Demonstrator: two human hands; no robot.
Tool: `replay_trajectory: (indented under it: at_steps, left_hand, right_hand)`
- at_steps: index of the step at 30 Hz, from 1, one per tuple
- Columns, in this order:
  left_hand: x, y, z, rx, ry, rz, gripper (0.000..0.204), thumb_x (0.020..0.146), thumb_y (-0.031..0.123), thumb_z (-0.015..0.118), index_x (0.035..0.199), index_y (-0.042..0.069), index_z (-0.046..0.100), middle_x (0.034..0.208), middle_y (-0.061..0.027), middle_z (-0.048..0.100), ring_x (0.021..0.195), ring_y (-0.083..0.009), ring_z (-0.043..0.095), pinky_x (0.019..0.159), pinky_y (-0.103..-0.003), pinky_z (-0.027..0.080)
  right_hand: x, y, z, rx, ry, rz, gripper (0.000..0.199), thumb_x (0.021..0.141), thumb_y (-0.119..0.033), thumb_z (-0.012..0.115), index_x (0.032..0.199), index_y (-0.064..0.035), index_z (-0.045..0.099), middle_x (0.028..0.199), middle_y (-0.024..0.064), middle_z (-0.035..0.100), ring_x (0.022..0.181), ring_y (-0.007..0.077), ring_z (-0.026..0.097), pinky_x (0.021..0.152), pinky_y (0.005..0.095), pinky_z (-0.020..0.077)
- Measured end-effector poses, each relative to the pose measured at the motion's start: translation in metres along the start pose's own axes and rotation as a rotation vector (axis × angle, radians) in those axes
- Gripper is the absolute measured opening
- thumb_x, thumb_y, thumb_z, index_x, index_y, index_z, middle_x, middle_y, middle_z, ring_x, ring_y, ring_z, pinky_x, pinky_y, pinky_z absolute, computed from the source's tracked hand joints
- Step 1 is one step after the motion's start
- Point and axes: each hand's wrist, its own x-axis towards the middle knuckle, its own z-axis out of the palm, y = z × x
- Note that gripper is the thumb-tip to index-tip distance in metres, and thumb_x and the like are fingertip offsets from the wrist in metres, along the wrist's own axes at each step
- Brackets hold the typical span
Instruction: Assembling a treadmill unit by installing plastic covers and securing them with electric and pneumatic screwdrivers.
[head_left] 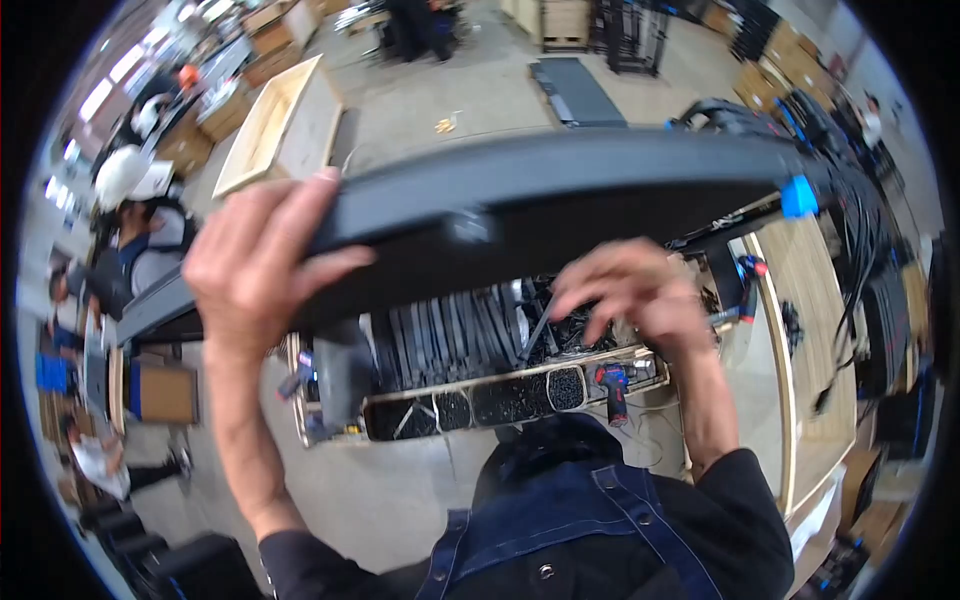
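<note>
A long black panel (560,165) with a raised edge spans the view in front of me. My left hand (255,250) grips its left part, fingers over the edge and thumb against the underside. Below the panel's right half, my right hand (640,295) hovers, smeared by motion. A thin grey strip (538,332) shows by its fingertips; whether the fingers hold it cannot be told. Under both hands stands a wooden parts box with long dark strips (450,340) and compartments of small black parts (510,397).
A red-and-black cordless driver (612,392) lies at the box's right end, another driver (298,375) at its left. A blue piece (798,197) sits on the panel's right end. Black cables (850,290) hang at right beside a wooden bench (810,350). People work at left.
</note>
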Motion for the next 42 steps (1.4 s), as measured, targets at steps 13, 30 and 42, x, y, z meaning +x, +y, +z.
replay_trajectory:
  at_steps: [13,30,42]
  left_hand:
    - [0.082,-0.162,0.247,-0.151,-0.66,-0.463,0.067,0.102,0.059,0.036,0.101,-0.003,0.062,0.083,-0.0272,0.061,0.088,-0.0473,0.061,0.076,-0.047,0.046]
    - [-0.116,0.038,0.375,-0.773,-0.61,-0.591,0.033,0.092,0.016,0.058,0.121,0.0,0.062,0.124,-0.022,0.06,0.12,-0.0401,0.054,0.106,-0.046,0.041]
    - [-0.264,0.188,0.22,-0.275,-0.612,-0.983,0.044,0.079,0.02,0.07,0.121,0.012,0.063,0.135,-0.0107,0.057,0.126,-0.0322,0.051,0.104,-0.048,0.036]
  right_hand:
    - [0.017,0.396,-0.141,1.261,0.795,0.043,0.049,0.104,-0.038,0.042,0.14,-0.0054,0.05,0.135,0.0148,0.058,0.114,0.0335,0.061,0.103,0.0506,0.0474]
    - [-0.204,0.39,-0.136,1.523,1.117,0.217,0.049,0.102,-0.046,0.044,0.129,-0.0077,0.058,0.122,0.0097,0.065,0.109,0.0305,0.061,0.096,0.048,0.0493]
    - [-0.122,0.526,-0.185,1.224,0.635,0.8,0.044,0.102,-0.042,0.047,0.125,-0.0072,0.06,0.113,0.0109,0.067,0.098,0.0291,0.064,0.085,0.0445,0.0524]
